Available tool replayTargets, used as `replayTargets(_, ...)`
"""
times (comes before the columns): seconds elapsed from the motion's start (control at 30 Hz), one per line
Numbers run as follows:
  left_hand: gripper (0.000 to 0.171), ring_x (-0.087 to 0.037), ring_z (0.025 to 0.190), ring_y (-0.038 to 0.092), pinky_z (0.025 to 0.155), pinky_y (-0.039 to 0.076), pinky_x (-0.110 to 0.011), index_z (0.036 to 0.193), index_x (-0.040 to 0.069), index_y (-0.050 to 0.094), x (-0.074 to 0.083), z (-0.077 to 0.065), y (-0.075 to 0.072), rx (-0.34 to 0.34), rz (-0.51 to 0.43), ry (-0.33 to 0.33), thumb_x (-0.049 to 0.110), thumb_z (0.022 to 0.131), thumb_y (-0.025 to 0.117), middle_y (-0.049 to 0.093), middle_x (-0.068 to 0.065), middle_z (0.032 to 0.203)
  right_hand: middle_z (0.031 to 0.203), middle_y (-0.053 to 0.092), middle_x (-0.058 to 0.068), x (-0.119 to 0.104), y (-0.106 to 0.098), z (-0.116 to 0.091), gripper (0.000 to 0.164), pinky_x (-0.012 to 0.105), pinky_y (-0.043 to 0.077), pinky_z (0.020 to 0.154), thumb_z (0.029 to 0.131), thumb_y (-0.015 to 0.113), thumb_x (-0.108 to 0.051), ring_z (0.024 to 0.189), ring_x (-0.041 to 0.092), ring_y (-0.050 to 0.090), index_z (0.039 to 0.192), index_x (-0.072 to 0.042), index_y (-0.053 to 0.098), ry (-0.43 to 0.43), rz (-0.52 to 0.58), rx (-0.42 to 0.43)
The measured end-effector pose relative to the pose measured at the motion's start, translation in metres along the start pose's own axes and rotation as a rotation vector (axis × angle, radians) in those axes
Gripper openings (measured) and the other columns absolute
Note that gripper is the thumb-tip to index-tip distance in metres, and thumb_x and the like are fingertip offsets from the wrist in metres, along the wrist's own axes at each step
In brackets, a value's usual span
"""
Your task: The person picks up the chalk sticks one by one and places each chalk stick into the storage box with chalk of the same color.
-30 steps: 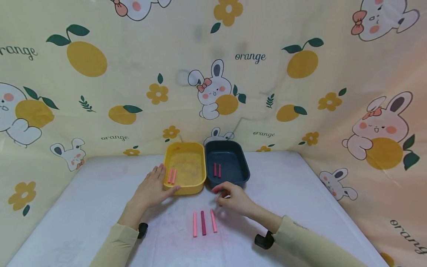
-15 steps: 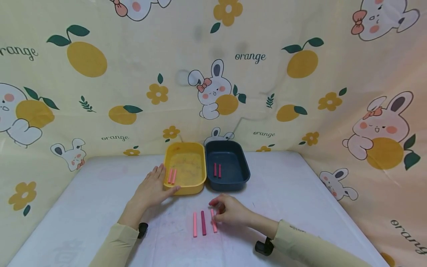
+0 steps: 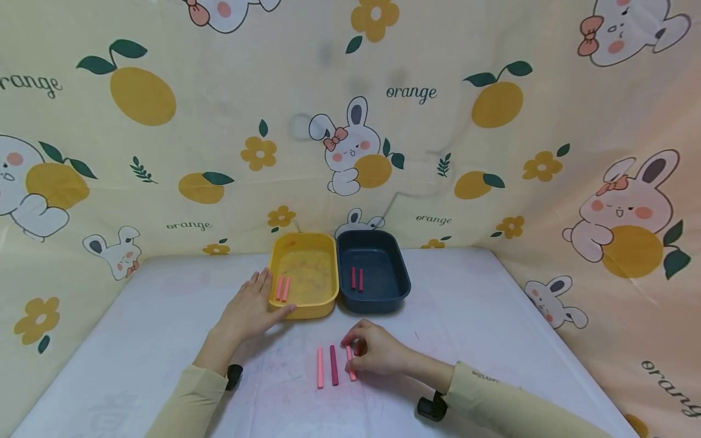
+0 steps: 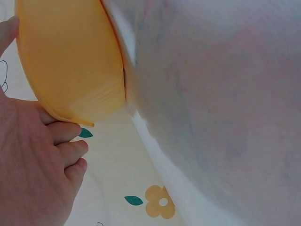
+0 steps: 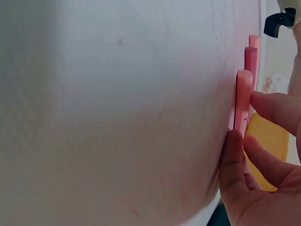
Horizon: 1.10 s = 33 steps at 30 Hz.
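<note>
Three sticks lie side by side on the white table: a light pink stick [image 3: 320, 368], a dark pink stick [image 3: 333, 365] and a second light pink stick [image 3: 350, 365]. My right hand [image 3: 353, 351] pinches this last stick [image 5: 243, 101] between thumb [image 5: 232, 160] and a finger [image 5: 275, 109]; it still lies on the table. My left hand [image 3: 257, 304] rests flat against the left front corner of the yellow tray [image 3: 303, 313], fingers straight [image 4: 66, 146]. The yellow tray [image 4: 70, 61] holds two light pink sticks [image 3: 282, 288]. The navy tray [image 3: 378, 303] beside it holds two dark pink sticks [image 3: 356, 278].
A cloth backdrop [image 3: 350, 121] printed with rabbits and oranges closes in the back and both sides of the table [image 3: 482, 304]. The two trays stand touching at the table's middle rear. Bare white tabletop [image 4: 225, 94] stretches left and right of the hands.
My right hand has moved from in front of the navy tray back toward me and closed its fingertips on the rightmost light pink stick. The left hand has stayed put.
</note>
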<state>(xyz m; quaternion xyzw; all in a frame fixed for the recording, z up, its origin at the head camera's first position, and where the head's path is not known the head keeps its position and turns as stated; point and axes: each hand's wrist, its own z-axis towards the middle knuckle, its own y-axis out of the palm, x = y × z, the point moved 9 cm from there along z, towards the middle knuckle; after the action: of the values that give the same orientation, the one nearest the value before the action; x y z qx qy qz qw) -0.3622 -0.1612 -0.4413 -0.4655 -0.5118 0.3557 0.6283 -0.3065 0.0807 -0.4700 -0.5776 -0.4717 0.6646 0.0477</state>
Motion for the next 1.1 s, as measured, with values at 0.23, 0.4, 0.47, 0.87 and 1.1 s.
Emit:
replayTargets(0.23,0.115,-0.046,0.157,0.014,0.127,0.015,-0.058,0.161,-0.010,0.016,0.0014,0.0006,0.0012,-0.008,-0.013,0.004,0.076,0.094,0.052,0.014,-0.027,0.170,0.105,0.055,0.000,-0.0014,0.0001,-0.0002,0.027,0.021,0.050,0.073,0.085,0.085,-0.014,0.086,0.014,0.056,0.110,-0.010,0.075,-0.019,-0.008,0.005)
replayTargets(0.4,0.116,-0.046,0.157,0.014,0.128,0.015,-0.058,0.161,-0.011,0.016,0.0011,0.0000,0.0015,-0.013,-0.009,-0.002,0.077,0.094,0.051,0.013,-0.027,0.170,0.105,0.056,0.002,0.0005,-0.0001,-0.0008,0.033,0.019,0.051,0.072,0.085,0.087,-0.015,0.086,0.015,0.057,0.114,-0.009,0.074,-0.008,0.044,0.013)
replayTargets(0.47,0.116,-0.047,0.157,0.014,0.127,0.015,-0.058,0.161,-0.011,0.016,0.0010,-0.0004,0.0010,-0.013,-0.007,-0.004,0.077,0.093,0.051,0.013,-0.027,0.170,0.106,0.056,0.002,0.0018,-0.0002,-0.0011,0.036,0.019,0.052,0.072,0.084,0.088,-0.015,0.086,0.015,0.058,0.116,-0.009,0.074,-0.001,0.063,0.020)
replayTargets(0.87,0.116,-0.047,0.157,0.014,0.128,0.015,-0.058,0.160,-0.012,0.018,0.0010,0.0005,0.0009,-0.010,0.005,0.004,0.078,0.094,0.049,0.014,-0.028,0.170,0.109,0.057,0.002,0.0049,-0.0013,-0.0050,0.037,0.021,0.057,0.073,0.085,0.087,-0.010,0.090,0.019,0.061,0.118,-0.009,0.072,0.020,0.135,0.087)
replayTargets(1.1,0.116,-0.047,0.157,0.014,0.127,0.015,-0.058,0.160,-0.011,0.017,0.0006,0.0006,0.0007,-0.011,0.006,-0.005,0.077,0.094,0.050,0.014,-0.028,0.170,0.110,0.058,0.005,0.0034,-0.0031,-0.0080,0.038,0.021,0.058,0.070,0.085,0.084,-0.005,0.094,0.021,0.061,0.121,-0.006,0.071,0.014,0.170,0.113)
